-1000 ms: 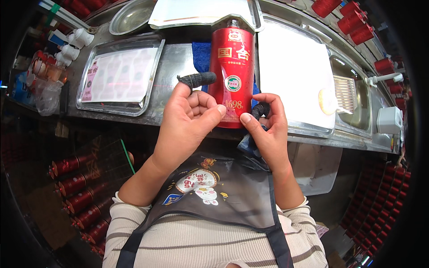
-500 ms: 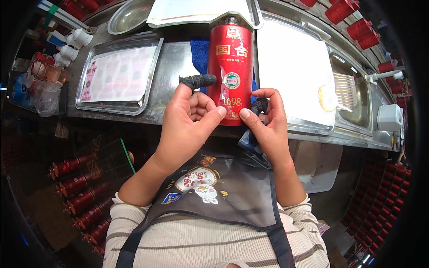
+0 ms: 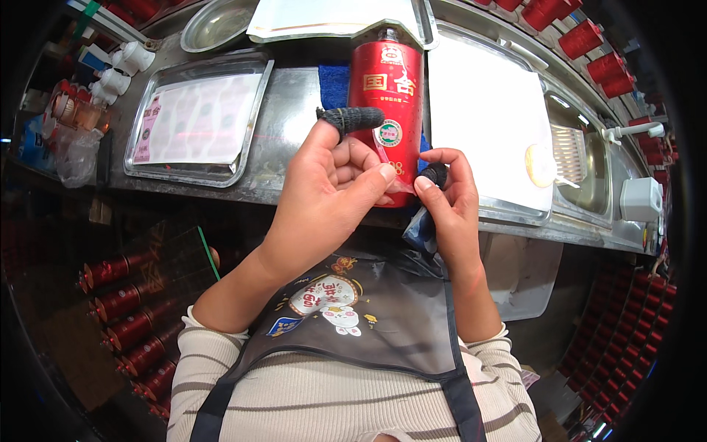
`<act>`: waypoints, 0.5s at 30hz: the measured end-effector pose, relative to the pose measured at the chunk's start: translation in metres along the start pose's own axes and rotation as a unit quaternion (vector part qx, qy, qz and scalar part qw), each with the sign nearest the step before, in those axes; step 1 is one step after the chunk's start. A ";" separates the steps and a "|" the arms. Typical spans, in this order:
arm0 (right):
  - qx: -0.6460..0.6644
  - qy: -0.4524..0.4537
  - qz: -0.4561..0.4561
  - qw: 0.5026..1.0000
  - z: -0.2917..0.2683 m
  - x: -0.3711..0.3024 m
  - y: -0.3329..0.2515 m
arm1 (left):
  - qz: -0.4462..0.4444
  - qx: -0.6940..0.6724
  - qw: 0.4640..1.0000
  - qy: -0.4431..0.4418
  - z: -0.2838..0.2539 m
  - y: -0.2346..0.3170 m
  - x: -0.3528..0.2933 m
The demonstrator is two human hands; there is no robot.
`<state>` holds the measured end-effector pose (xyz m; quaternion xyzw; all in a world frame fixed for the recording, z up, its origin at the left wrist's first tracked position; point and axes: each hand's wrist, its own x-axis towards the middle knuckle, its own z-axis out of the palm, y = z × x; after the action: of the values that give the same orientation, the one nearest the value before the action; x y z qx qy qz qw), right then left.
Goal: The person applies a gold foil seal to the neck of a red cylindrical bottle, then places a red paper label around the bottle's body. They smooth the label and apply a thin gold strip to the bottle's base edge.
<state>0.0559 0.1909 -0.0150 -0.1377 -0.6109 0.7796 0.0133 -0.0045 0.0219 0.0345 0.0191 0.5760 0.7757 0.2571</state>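
A red bottle [image 3: 368, 96] with gold markings and a round green-and-white emblem lies on a blue cloth [image 3: 334, 85], its neck pointing away from me. Across its lower part stretches a thin see-through film [image 3: 401, 184], pinched between my two hands. My left hand [image 3: 331, 180] is closed on one side of it at thumb and fingers. A black ribbed sleeve covers the left index finger, which reaches over the bottle. My right hand [image 3: 455, 206] pinches the film's other end by the bottle's right edge, a similar black sleeve on one finger.
At left stands a clear tray [image 3: 132, 166] with printed label sheets. A white board [image 3: 479, 110] lies right of the bottle, beside a sink [image 3: 596, 195] holding a rack. A metal bowl [image 3: 193, 40] sits at the back. Red bottles [image 3: 121, 302] stand in rows below the counter.
My left hand has moved right over the bottle, and the film now shows stretched between my hands. The right hand has shifted slightly right.
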 end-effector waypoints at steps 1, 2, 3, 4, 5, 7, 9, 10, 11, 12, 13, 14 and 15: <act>0.008 0.003 -0.003 1.000 0.000 0.000 -0.001 | 0.002 -0.008 1.000 -0.001 0.002 0.002 0.001; 0.003 0.001 -0.003 1.000 -0.001 -0.001 -0.002 | 0.003 -0.018 1.000 -0.002 0.005 0.004 0.003; -0.002 -0.001 -0.002 1.000 -0.003 -0.002 -0.004 | 0.004 -0.027 1.000 -0.004 0.006 0.005 0.004; -0.006 -0.003 -0.001 1.000 -0.004 -0.004 -0.007 | 0.011 -0.022 1.000 -0.001 0.004 0.004 0.003; -0.018 0.009 -0.001 1.000 -0.003 -0.006 -0.011 | 0.018 -0.017 1.000 0.001 0.002 0.003 0.003; 0.011 0.005 -0.001 1.000 -0.002 -0.008 -0.016 | 0.028 -0.015 0.999 0.003 0.000 0.003 0.001; 0.041 -0.011 0.000 0.999 -0.002 -0.008 -0.019 | 0.033 -0.023 0.999 0.006 -0.003 0.002 -0.001; 0.056 -0.019 0.002 0.998 -0.002 -0.009 -0.020 | 0.033 -0.020 0.999 0.003 -0.005 0.000 -0.002; 0.058 -0.030 0.002 0.998 -0.004 -0.007 -0.022 | 0.034 -0.016 0.999 -0.002 -0.006 0.000 -0.002; 0.060 -0.042 0.003 0.997 -0.005 -0.007 -0.023 | 0.034 -0.013 0.999 -0.006 -0.008 0.000 -0.002; 0.082 -0.035 0.003 0.996 -0.003 -0.006 -0.023 | 0.032 -0.007 0.999 -0.005 -0.008 0.001 -0.003; 0.067 -0.030 -0.009 0.997 -0.001 -0.006 -0.022 | 0.029 -0.001 1.000 -0.004 -0.009 0.001 -0.003; 0.052 -0.024 -0.021 0.998 0.001 -0.007 -0.022 | 0.027 0.004 1.000 -0.002 -0.009 0.001 -0.004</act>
<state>0.0591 0.1941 0.0074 -0.1049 -0.5726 0.8128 0.0220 -0.0045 0.0119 0.0334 0.0374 0.5781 0.7796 0.2377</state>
